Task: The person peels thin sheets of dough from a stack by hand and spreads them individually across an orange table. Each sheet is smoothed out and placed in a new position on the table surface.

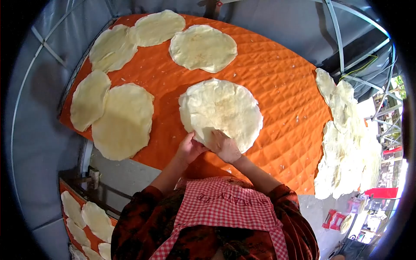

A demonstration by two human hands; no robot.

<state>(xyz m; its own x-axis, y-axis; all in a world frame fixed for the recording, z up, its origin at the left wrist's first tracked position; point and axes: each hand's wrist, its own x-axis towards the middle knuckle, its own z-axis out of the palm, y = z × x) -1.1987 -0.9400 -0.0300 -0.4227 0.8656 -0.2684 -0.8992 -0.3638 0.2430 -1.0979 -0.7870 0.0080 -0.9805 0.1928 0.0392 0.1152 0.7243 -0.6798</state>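
A large round flatbread (225, 108), pale with faint brown patches, lies before me at the middle of the orange quilted cloth (286, 99). My left hand (190, 148) pinches its near edge at the lower left. Just to the right, my right hand (224, 146) rests over the same near edge with its fingers curled in on the bread. The fingertips of both hands are partly hidden. Another flatbread (203, 48) lies beyond it, and a wide flatbread (122, 121) overlaps a smaller flatbread (90, 100) on the left.
Two more flatbreads (158, 27) lie at the far left corner. A heap of flatbreads (346, 151) hangs over the right end. A lower orange surface with several flatbreads (96, 221) is at bottom left. Grey sheeting (277, 21) on metal poles surrounds the table; a red packet (334, 220) lies lower right.
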